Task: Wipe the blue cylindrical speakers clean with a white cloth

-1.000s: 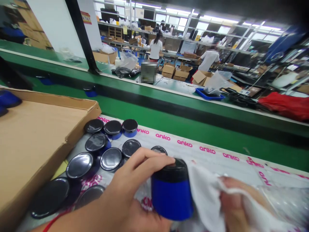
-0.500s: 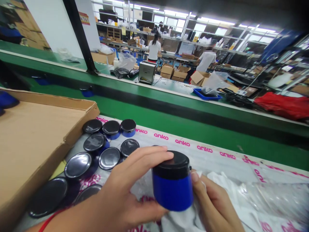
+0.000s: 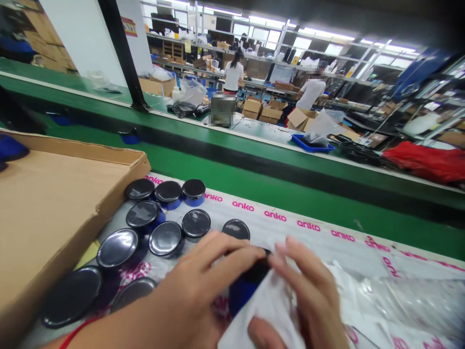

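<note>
My left hand [image 3: 189,295] grips a blue jar with a black lid [image 3: 244,286] low in the middle of the view. My right hand [image 3: 308,300] presses a white cloth [image 3: 269,312] over the jar's right side and lid, so most of the jar is hidden. To the left, several more blue jars with shiny black lids [image 3: 165,238] stand in rows on a clear plastic sheet printed with pink "anko" lettering [image 3: 312,225].
An open cardboard box [image 3: 54,203] lies at the left. A green conveyor belt [image 3: 276,184] runs behind the sheet. Crumpled clear plastic bags [image 3: 407,295] lie at the right. Two people stand at far benches among cartons.
The jar has been lowered, and my right hand has come up over it with the white cloth, covering its lid and side. My left hand keeps its grip.
</note>
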`<state>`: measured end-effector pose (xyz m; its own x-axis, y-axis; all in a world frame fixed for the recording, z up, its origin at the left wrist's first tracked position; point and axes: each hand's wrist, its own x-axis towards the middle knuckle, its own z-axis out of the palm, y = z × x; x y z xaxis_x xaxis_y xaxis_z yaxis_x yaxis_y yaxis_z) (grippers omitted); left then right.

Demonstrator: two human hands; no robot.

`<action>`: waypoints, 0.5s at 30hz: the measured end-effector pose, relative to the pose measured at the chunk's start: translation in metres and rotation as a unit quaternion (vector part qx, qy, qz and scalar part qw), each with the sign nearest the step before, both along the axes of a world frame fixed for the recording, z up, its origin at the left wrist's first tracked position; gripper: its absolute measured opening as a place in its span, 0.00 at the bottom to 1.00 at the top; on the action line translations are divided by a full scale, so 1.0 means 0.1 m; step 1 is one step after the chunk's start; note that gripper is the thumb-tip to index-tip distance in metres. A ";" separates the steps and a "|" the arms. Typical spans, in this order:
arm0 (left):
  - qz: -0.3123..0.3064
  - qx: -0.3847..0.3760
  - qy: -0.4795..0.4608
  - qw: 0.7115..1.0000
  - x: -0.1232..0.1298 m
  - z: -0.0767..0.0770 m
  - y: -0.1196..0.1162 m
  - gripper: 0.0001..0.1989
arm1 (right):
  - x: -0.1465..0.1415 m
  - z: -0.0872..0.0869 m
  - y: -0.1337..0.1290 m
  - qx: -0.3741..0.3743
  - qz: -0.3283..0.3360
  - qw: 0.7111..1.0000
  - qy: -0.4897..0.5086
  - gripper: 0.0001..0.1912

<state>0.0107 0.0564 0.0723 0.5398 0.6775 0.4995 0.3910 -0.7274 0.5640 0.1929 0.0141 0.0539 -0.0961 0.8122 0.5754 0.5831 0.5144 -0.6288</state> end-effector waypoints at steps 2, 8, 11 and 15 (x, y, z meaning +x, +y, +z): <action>-0.012 0.031 0.032 0.999 -0.02 0.05 -0.03 0.25 | -0.08 0.03 0.01 -0.096 0.011 0.993 0.072 0.33; -0.043 -0.012 0.019 0.999 -0.01 0.12 0.01 0.34 | -0.12 0.11 0.04 -0.256 0.007 0.933 0.254 0.17; -0.045 -0.049 0.003 0.998 0.01 0.05 0.03 0.33 | -0.13 0.06 0.05 -0.277 -0.002 0.917 0.288 0.20; -0.046 -0.058 0.003 0.997 0.04 -0.04 0.04 0.27 | -0.14 0.03 0.09 -0.273 0.038 0.917 0.289 0.24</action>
